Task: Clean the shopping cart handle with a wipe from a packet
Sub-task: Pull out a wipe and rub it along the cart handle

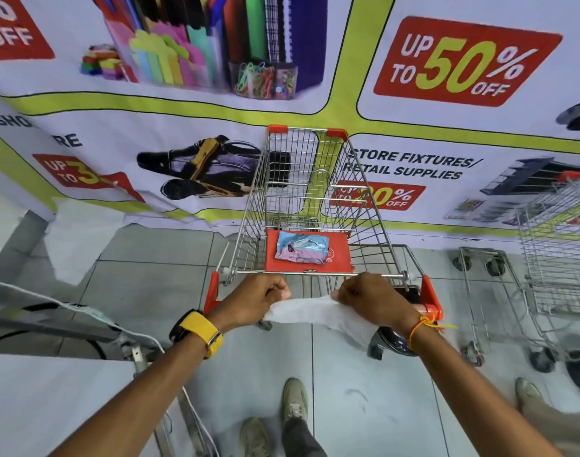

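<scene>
A wire shopping cart (302, 179) with red corner caps stands in front of me. Its handle runs between red end brackets (431, 296) and is mostly hidden behind my hands and the wipe. A white wipe (315, 313) is stretched flat between my left hand (260, 298) and my right hand (369, 300), each pinching one end just above the handle. The wipe packet (301, 248), pale blue and pink, lies on the red child-seat flap (338, 258) inside the cart.
A printed sale banner (463, 61) covers the wall behind the cart. A second cart (559, 245) stands at the right. A metal frame with a white cable (84, 311) sits at the left. My shoes (293, 400) are on the grey tile floor.
</scene>
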A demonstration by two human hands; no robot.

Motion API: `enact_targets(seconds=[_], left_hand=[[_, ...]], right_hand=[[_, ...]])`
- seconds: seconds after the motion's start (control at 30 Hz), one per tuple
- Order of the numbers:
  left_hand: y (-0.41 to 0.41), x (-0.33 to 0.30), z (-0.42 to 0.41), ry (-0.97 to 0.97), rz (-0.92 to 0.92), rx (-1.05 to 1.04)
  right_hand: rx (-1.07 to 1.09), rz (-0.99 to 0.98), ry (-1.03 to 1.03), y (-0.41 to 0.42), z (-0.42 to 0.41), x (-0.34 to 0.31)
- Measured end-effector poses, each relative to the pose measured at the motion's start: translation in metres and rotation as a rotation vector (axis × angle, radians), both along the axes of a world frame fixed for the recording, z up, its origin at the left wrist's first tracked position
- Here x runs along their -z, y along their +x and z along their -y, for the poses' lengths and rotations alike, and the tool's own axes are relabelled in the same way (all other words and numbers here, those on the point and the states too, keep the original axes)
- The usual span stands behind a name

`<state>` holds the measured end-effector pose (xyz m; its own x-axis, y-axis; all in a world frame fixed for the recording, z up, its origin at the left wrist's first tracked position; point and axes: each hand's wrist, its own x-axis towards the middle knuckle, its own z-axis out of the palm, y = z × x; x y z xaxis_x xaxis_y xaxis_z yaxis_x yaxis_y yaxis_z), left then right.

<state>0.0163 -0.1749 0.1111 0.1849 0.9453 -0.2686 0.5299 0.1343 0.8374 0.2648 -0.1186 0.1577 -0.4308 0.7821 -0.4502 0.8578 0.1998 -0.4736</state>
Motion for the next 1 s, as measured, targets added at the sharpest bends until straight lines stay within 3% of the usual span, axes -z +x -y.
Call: enact_targets(seconds=[0.07,0.23,0.5,0.9,1.0], left_hand=[[0.004,0.002,-0.002,0.030,-0.089,0.065],[0.011,0.005,-0.004,0.085,-0.188,0.101],[0.014,0.007,0.000,0.218,-0.192,0.027],[0.012,0.013,-0.001,0.339,-0.305,0.234],[0.010,0.011,-0.002,0.342,-0.307,0.257]], right_hand=[[-0.036,0.122,0.119,-0.006,0.002,0.007],[0.019,0.214,0.353,-0.011,0.010,0.025],[0.141,0.171,0.341,-0.011,0.013,0.041],[0.139,0.091,0.384,-0.005,0.016,0.045],[0.113,0.107,0.514,-0.003,0.022,0.046]])
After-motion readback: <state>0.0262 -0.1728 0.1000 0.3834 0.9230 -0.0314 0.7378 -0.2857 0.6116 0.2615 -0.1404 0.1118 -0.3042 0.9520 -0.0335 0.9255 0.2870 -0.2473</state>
